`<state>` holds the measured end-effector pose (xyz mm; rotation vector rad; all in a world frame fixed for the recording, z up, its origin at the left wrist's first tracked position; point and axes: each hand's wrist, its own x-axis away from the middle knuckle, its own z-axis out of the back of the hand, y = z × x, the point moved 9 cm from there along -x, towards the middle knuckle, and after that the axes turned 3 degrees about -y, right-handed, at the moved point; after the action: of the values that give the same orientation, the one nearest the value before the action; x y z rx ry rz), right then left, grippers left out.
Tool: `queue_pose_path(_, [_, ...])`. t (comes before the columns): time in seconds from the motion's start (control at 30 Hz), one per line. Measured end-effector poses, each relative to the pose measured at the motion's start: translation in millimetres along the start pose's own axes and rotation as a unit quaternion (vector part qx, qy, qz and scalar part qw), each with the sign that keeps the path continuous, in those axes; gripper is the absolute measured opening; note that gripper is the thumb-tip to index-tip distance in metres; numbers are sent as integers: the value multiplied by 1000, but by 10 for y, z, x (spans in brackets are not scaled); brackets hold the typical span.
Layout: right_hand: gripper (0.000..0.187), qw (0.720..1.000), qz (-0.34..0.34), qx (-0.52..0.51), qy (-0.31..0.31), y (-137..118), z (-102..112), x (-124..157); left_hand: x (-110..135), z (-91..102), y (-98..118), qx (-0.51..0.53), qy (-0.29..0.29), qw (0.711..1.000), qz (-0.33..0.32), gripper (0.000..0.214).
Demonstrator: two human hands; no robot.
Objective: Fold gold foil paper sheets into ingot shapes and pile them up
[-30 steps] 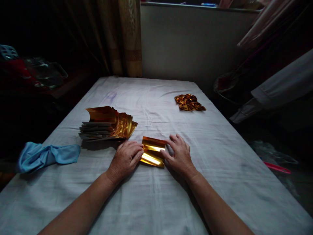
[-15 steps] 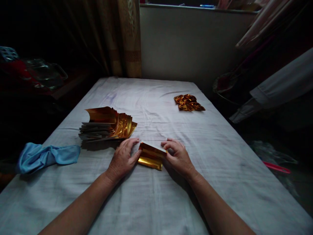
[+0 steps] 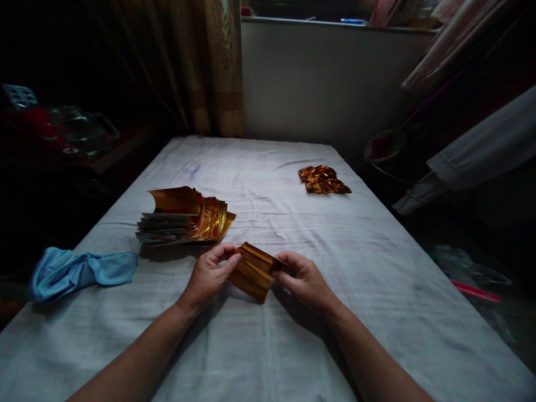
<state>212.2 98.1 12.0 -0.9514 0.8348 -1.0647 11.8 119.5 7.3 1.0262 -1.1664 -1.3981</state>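
Between my two hands is a sheet of gold foil paper (image 3: 253, 271), creased lengthwise with its near part hanging down toward me. My left hand (image 3: 213, 272) pinches its left end, thumb on top. At the right end, my right hand (image 3: 302, 277) grips the upper edge between thumb and fingers. Just beyond my left hand lies a stack of gold foil paper (image 3: 186, 218), its top sheets curling up. Farther off to the right rests a small pile of folded gold foil pieces (image 3: 324, 180).
A white cloth (image 3: 268, 357) covers the table. The blue crumpled cloth (image 3: 84, 273) lies at the left edge. A glass jug (image 3: 84, 128) stands on a dark surface at the left. Garments (image 3: 481, 139) hang beyond the right edge, and a curtain (image 3: 221, 67) hangs behind.
Both hands have tightened on the foil paper and tilted it up. Its lower part now hangs nearer to me, and the crease across it shows more.
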Motion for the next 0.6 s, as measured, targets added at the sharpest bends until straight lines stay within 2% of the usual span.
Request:
queue_pose_path(0.1, [14, 997, 28, 66, -12, -114, 24, 32, -4, 12, 7, -12, -4, 1000, -2, 34])
queue_pose_path(0.27, [29, 999, 18, -34, -15, -60, 65, 40, -10, 10, 77, -120, -32, 991, -42, 30])
queue_pose_path(0.33, [29, 998, 24, -46, 17, -17, 109, 33, -21, -15, 146, -185, -52, 979, -68, 34])
queue_pose_path(0.43, [33, 997, 60, -2, 54, -19, 152, 35, -50, -96, 282, -269, -86, 951, -122, 44])
queue_pose_path(0.6, [47, 986, 139, 84, 43, -163, 120, 69, -90, -322, 487, -338, -156, 904, -210, 53])
